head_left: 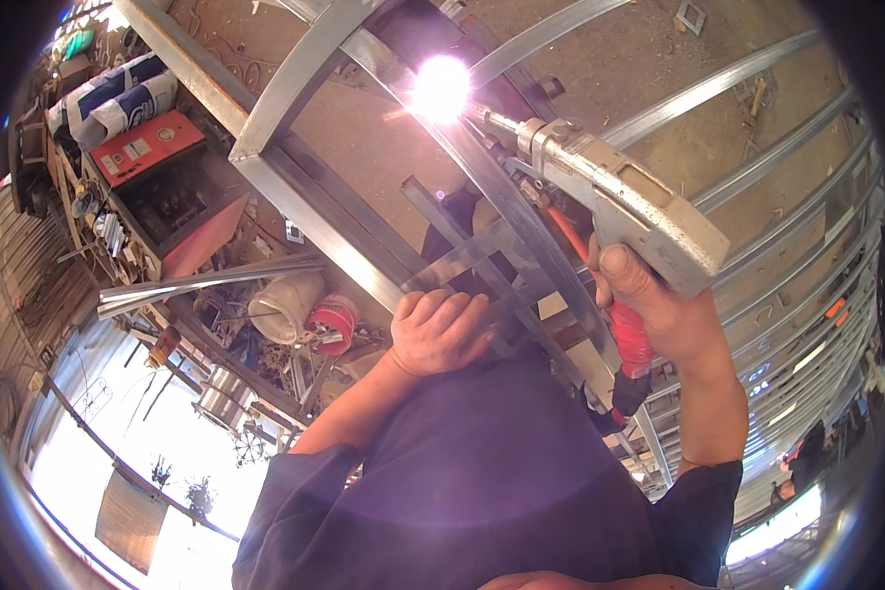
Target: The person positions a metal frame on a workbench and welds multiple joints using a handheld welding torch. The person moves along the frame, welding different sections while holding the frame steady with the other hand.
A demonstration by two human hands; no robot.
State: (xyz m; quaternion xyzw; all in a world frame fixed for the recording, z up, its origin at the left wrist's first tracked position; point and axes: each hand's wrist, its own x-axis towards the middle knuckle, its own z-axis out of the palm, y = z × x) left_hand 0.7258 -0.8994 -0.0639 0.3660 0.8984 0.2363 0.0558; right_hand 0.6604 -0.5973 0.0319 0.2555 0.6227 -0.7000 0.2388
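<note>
Welding gun [624, 187], silver-bodied with a red handle, sits in the right grip [649, 310], its nozzle pointing up and to the left of that grip; farthest left of the left grip [438, 332], and above it, lie white-and-blue sacks [128, 98]; nearer, still up and left of it, stands an open red metal box [147, 149]; a pale bucket [290, 305] and a red bucket [339, 339] stand just left of the left grip, beyond the frame; the metal frame [315, 226] runs from above the left grip down to it and across between the two grips; the left grip has its fingers curled at the frame's near edge, and I cannot tell whether it pinches anything; a white-violet glare [442, 88] burns on a frame bar ahead of both grips, hiding whether the nozzle tip touches metal; the right grip is wrapped around the gun's handle, thumb up against the body; to its right and above run rows of curved metal bars [708, 93].
</note>
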